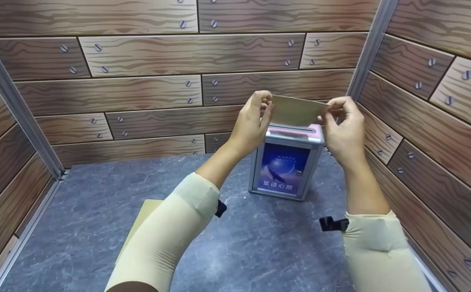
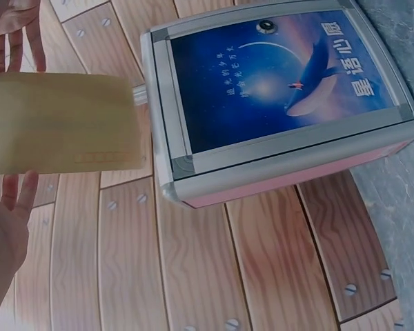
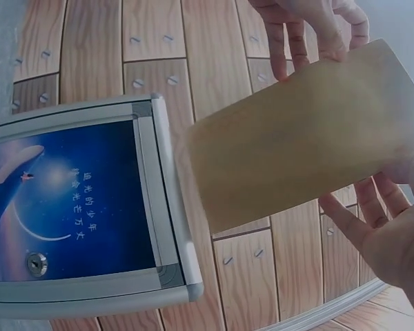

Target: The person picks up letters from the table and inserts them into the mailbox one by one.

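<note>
A brown paper envelope [image 1: 298, 110] is held upright between both hands, its lower edge close over the slot [image 1: 292, 128] in the top of a grey metal ballot box [image 1: 259, 170]. My left hand [image 1: 253, 119] pinches the envelope's left end with thumb and fingers. At the opposite end, my right hand [image 1: 345, 129] pinches it near the upper corner. The left wrist view shows a faint row of printed squares on the envelope [image 2: 62, 124]. The box has a blue front panel [image 3: 103, 200] with a whale, white characters and a round lock [image 3: 36, 263].
The box stands on a dark grey marbled table [image 1: 239, 243]. Partly hidden under my left forearm lies a flat tan paper piece [image 1: 144, 211]. Wood-patterned walls [image 1: 138, 93] with metal corner posts [image 1: 369, 48] enclose the table at the back and sides.
</note>
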Action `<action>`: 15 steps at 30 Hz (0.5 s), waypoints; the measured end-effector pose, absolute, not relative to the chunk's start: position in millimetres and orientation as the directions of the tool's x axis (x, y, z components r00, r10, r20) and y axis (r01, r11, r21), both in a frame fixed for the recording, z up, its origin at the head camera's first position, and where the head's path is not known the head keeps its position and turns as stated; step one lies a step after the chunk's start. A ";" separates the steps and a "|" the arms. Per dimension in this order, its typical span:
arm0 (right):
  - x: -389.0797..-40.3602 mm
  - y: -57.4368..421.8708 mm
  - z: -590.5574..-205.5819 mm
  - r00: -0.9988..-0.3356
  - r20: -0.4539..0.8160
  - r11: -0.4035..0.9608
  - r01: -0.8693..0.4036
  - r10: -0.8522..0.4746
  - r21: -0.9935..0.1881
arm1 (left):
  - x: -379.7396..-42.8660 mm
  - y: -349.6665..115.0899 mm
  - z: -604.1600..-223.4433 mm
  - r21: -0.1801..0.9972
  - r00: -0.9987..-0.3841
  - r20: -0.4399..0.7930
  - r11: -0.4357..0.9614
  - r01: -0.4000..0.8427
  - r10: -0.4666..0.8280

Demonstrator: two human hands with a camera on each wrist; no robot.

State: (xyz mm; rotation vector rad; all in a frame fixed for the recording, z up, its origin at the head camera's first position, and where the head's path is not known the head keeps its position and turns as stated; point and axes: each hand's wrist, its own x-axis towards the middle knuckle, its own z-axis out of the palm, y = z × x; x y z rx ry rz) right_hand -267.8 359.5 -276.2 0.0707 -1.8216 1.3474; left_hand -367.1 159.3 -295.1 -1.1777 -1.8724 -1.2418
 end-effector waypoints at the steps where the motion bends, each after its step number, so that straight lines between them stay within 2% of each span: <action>1: -269.7 359.9 -277.6 -0.634 0.652 0.415 -0.506 0.415 -0.756 | -368.5 159.6 -296.2 0.388 -0.424 0.835 0.171 0.905 0.350; 5: -277.1 363.3 -286.5 -0.629 0.660 0.407 -0.521 0.411 -0.750 | -373.3 161.5 -303.3 0.384 -0.425 0.830 0.182 0.905 0.362; 15: -291.8 376.9 -300.0 -0.682 0.623 0.435 -0.462 0.382 -0.773 | -390.6 175.6 -318.2 0.409 -0.461 0.813 0.213 0.887 0.357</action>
